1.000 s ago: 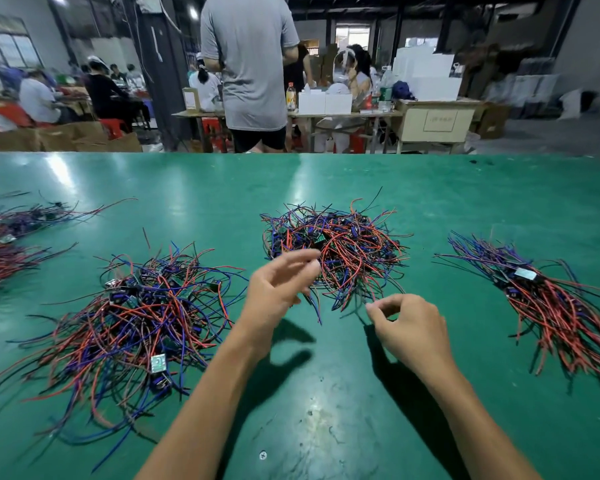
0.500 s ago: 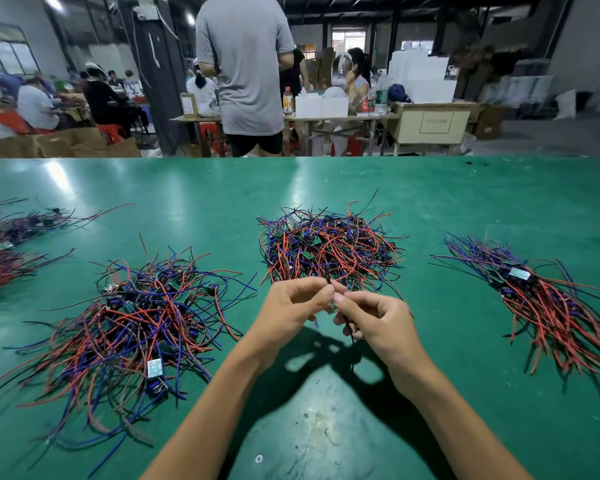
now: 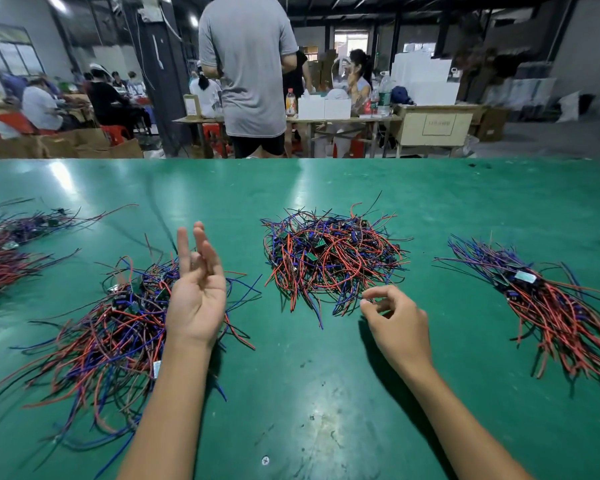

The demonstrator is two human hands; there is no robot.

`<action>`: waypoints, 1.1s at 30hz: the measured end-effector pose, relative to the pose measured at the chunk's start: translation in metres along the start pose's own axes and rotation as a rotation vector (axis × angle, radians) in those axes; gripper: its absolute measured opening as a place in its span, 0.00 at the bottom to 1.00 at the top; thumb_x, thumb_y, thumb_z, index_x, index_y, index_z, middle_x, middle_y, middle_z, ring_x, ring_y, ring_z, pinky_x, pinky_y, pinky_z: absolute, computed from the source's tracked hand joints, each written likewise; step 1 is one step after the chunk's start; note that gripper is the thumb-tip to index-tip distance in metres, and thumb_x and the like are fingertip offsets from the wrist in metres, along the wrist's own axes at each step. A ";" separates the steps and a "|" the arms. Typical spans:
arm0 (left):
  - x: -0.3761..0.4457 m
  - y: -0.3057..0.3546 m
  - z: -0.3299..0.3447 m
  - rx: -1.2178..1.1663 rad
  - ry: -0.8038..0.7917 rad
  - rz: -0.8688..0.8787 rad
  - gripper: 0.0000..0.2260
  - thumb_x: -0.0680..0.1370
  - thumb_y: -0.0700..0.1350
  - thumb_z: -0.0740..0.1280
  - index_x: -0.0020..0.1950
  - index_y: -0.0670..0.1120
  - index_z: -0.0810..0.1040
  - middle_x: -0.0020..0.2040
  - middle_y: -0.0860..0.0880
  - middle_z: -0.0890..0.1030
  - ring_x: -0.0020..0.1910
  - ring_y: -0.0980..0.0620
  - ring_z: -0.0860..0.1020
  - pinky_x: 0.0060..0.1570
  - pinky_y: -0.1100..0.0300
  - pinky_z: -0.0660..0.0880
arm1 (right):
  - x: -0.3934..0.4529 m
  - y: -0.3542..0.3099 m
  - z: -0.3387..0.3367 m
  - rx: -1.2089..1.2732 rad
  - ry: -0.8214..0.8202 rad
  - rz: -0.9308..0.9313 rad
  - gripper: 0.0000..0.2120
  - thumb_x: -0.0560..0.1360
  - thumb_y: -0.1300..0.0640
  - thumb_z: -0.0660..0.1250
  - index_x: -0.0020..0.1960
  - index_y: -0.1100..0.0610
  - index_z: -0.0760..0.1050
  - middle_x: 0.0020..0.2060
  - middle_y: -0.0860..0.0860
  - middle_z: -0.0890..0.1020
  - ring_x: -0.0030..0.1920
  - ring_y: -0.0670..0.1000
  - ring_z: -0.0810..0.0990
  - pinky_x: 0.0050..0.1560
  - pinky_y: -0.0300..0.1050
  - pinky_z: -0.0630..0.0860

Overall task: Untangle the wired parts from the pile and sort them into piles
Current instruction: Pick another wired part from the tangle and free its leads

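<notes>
While left hand [image 3: 196, 299] hangs splayed, empty, right hand [image 3: 394, 318], fingers loosely curled, empty, sits nearer the tangled pile [image 3: 329, 254], just below its edge.

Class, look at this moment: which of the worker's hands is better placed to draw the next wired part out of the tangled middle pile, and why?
Probably the right hand: its curled fingertips hover beside the near edge of the tangled middle pile. The left hand is raised, fingers spread, over the left pile, farther from the middle pile.
</notes>
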State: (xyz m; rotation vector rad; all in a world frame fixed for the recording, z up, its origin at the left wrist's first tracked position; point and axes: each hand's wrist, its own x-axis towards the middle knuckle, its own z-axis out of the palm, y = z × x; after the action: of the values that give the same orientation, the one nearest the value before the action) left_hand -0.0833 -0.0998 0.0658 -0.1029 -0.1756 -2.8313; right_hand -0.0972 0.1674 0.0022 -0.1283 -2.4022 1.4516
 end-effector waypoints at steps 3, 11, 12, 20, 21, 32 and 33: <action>-0.001 -0.006 -0.005 0.023 0.052 -0.005 0.19 0.79 0.33 0.57 0.64 0.47 0.79 0.58 0.46 0.84 0.44 0.56 0.82 0.46 0.64 0.78 | 0.002 0.001 0.003 -0.030 0.067 -0.018 0.02 0.75 0.49 0.71 0.46 0.44 0.79 0.36 0.43 0.82 0.37 0.45 0.80 0.42 0.45 0.75; -0.010 -0.040 -0.002 0.662 0.032 -0.220 0.08 0.76 0.52 0.68 0.53 0.57 0.84 0.46 0.57 0.84 0.35 0.59 0.77 0.43 0.62 0.75 | 0.061 -0.022 -0.001 -0.401 -0.009 0.025 0.18 0.73 0.31 0.67 0.43 0.45 0.83 0.45 0.50 0.84 0.51 0.56 0.82 0.45 0.45 0.72; -0.012 -0.045 -0.001 0.788 0.008 -0.221 0.09 0.75 0.53 0.69 0.54 0.57 0.83 0.45 0.57 0.84 0.35 0.59 0.77 0.45 0.61 0.73 | 0.063 -0.024 0.002 -0.461 -0.033 0.017 0.16 0.72 0.34 0.68 0.40 0.45 0.83 0.43 0.49 0.84 0.51 0.56 0.82 0.44 0.44 0.71; -0.025 -0.077 -0.007 1.377 -0.057 -0.175 0.09 0.82 0.42 0.65 0.53 0.49 0.85 0.44 0.50 0.87 0.32 0.54 0.76 0.37 0.60 0.71 | 0.029 -0.031 -0.006 -0.415 0.222 -0.169 0.07 0.71 0.45 0.68 0.42 0.48 0.81 0.36 0.47 0.84 0.41 0.57 0.82 0.38 0.43 0.68; -0.026 -0.080 -0.008 1.382 -0.060 -0.208 0.09 0.83 0.42 0.64 0.55 0.46 0.85 0.45 0.49 0.87 0.32 0.54 0.77 0.38 0.60 0.73 | 0.018 -0.033 -0.007 -0.336 0.238 -0.206 0.07 0.72 0.44 0.68 0.42 0.47 0.81 0.34 0.45 0.83 0.38 0.55 0.81 0.37 0.43 0.68; -0.035 -0.091 -0.008 1.140 -0.159 -0.523 0.13 0.82 0.39 0.65 0.64 0.35 0.76 0.51 0.42 0.86 0.42 0.49 0.86 0.42 0.62 0.81 | -0.038 -0.029 -0.004 0.199 -0.002 -0.194 0.21 0.77 0.35 0.60 0.33 0.45 0.79 0.31 0.41 0.84 0.32 0.41 0.81 0.36 0.43 0.75; -0.035 -0.090 -0.006 1.137 -0.184 -0.545 0.12 0.82 0.39 0.65 0.64 0.37 0.76 0.52 0.41 0.86 0.41 0.50 0.85 0.43 0.61 0.82 | -0.032 -0.028 -0.007 0.177 0.001 -0.127 0.21 0.77 0.35 0.60 0.34 0.44 0.80 0.30 0.43 0.83 0.31 0.42 0.80 0.37 0.44 0.74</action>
State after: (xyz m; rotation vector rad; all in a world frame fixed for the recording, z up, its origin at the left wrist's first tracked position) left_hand -0.0774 -0.0054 0.0468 -0.0609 -2.0196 -2.7021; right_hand -0.0625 0.1519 0.0218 0.0639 -2.2238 1.5945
